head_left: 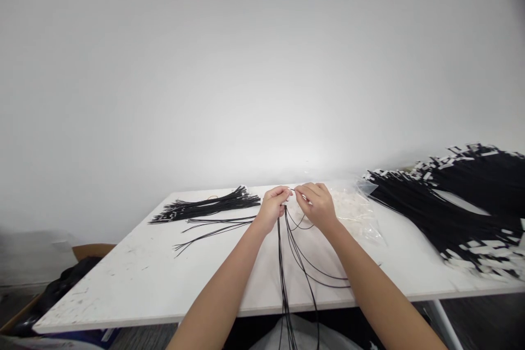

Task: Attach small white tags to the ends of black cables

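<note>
Thin black cables (281, 263) hang over the near edge of the white table (135, 268), judged light, flexible and best gripped near their ends, where left hand (274, 206) and right hand (316, 203) fingertips pinch them above it.

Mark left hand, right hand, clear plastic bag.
Left hand (271, 206): head view, near the thumb's base.
Right hand (320, 206): head view, back of the hand.
Clear plastic bag (357, 212): head view, middle of its visible part.

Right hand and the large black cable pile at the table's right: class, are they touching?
Apart: the head view plainly shows the clear bag lying between the right hand and the cable pile.
</note>
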`<state>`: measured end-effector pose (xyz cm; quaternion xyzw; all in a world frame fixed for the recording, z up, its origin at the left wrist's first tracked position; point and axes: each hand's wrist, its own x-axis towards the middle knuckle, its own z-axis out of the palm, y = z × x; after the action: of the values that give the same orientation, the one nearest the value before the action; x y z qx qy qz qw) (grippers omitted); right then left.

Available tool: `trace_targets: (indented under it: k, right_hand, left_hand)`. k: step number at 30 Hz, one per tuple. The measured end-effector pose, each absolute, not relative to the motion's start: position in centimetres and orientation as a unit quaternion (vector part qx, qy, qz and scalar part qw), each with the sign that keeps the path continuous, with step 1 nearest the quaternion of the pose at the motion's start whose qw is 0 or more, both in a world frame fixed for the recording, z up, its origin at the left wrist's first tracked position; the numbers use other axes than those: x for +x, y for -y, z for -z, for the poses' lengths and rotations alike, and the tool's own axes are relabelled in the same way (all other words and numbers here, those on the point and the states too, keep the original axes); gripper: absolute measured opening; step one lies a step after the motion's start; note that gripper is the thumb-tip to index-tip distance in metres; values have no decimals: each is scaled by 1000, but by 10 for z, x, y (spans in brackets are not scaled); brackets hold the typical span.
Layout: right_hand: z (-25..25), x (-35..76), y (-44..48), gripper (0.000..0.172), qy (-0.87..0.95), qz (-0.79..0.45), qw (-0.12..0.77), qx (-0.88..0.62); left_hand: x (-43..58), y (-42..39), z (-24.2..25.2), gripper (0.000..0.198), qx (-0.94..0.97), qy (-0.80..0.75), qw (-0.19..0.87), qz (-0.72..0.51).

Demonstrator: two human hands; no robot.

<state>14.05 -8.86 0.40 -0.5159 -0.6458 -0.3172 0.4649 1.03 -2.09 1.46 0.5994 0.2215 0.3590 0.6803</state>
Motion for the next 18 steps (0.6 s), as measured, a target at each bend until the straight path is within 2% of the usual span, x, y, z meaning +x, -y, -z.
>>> trace_targets:
  k: [18]
  right_hand:
    - [-9, 139, 89, 14, 643, 305, 457, -533]
  left_hand:
    - [11, 21, -17, 28, 601, -231, 670, -371]
